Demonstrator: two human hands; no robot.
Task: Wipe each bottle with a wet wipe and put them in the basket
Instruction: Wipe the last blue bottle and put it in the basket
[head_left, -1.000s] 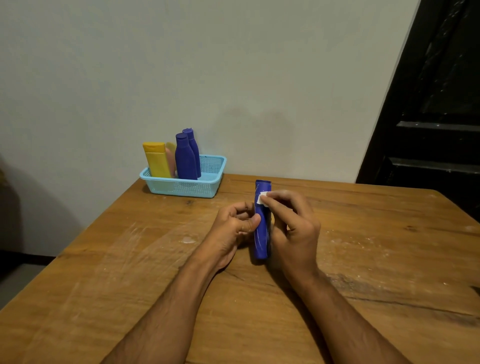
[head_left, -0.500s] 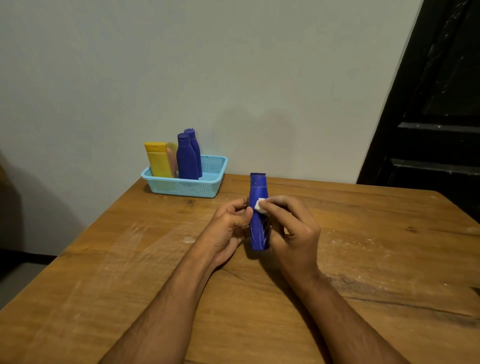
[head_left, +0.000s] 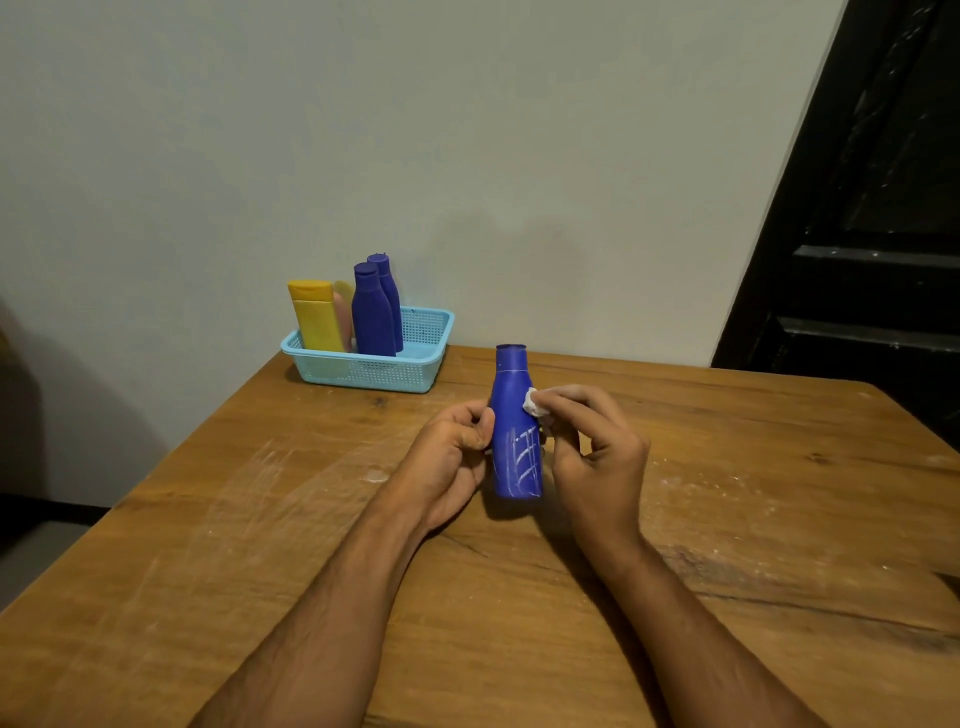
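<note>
Starting at the far left corner of the wooden table (head_left: 218, 519), I see the light blue basket (head_left: 415, 338) set against the pale wall (head_left: 467, 130). Inside it, from left to right, stand a yellow bottle (head_left: 313, 317), a slim pink bottle (head_left: 343, 319) partly hidden behind it, and two dark blue bottles (head_left: 372, 312), one tucked just behind the other, all upright with caps on top.

Nearer the middle of the table, my left hand (head_left: 451, 462) is curled round the left side of the blue bottle (head_left: 514, 431) that I am working on. My thumb lies against its side and the other fingers wrap behind it, where I cannot see them. That bottle is upright or close to it, cap end up, well apart from the basket and to its right; whether its base touches the tabletop I cannot tell. Pale slanted lines show on its lower front.

On the right side of the bottle, my right hand (head_left: 592, 457) pinches a small crumpled white wet wipe (head_left: 534, 402) between thumb and fingertips, and the wipe is pressed against the bottle's upper right shoulder, just under the neck. The remaining fingers of that hand are loosely bent beside the bottle.

Farther right, past the table edge, a dark door (head_left: 872, 234) fills the corner.
</note>
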